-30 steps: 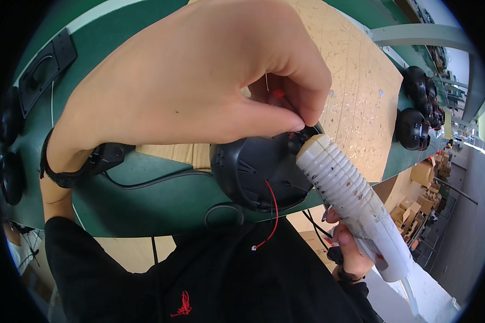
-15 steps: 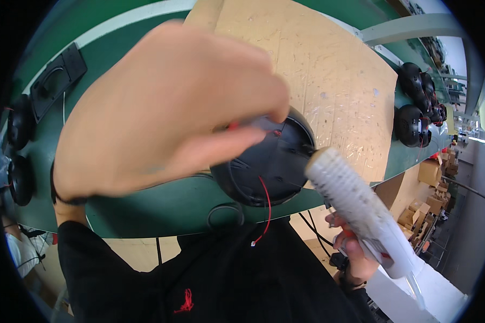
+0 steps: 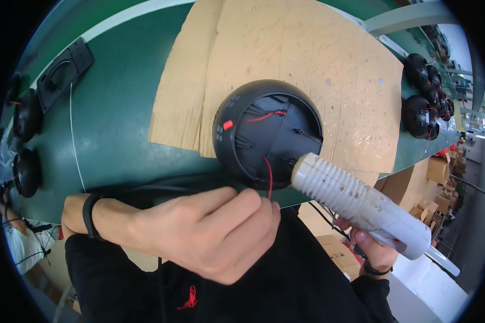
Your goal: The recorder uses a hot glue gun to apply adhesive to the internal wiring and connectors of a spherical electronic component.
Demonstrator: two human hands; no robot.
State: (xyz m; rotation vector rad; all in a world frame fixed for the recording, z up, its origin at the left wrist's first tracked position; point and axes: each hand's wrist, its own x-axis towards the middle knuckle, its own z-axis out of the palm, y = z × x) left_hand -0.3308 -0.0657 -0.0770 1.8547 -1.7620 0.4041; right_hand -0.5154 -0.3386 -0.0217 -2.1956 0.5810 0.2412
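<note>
A round black plastic housing (image 3: pixel 277 137) lies hollow side up, partly on the cardboard. A short red wire is fixed inside it, and a red cable (image 3: pixel 270 171) comes out over its near rim. My left hand (image 3: pixel 215 231) is closed in a pinch on that cable just in front of the housing; the fingers hide its end. In my right hand (image 3: pixel 374 250) is a white hot glue gun (image 3: pixel 361 204), its ridged front smeared with residue and a clear glue stick (image 3: pixel 443 261) poking out of the back. The gun's nozzle reaches the housing's near right inside wall.
Cardboard (image 3: pixel 355 102) covers part of the green table (image 3: pixel 124 97). More black housings stand at the right edge (image 3: pixel 417 116) and the left edge (image 3: pixel 27 172). A black panel with a round opening (image 3: pixel 80 56) lies far left. A dark cable runs along the near edge.
My left hand has come down from over the housing to the near side and now pinches the red cable. The inside of the housing shows more fully. The glue gun's nozzle stays at the housing.
</note>
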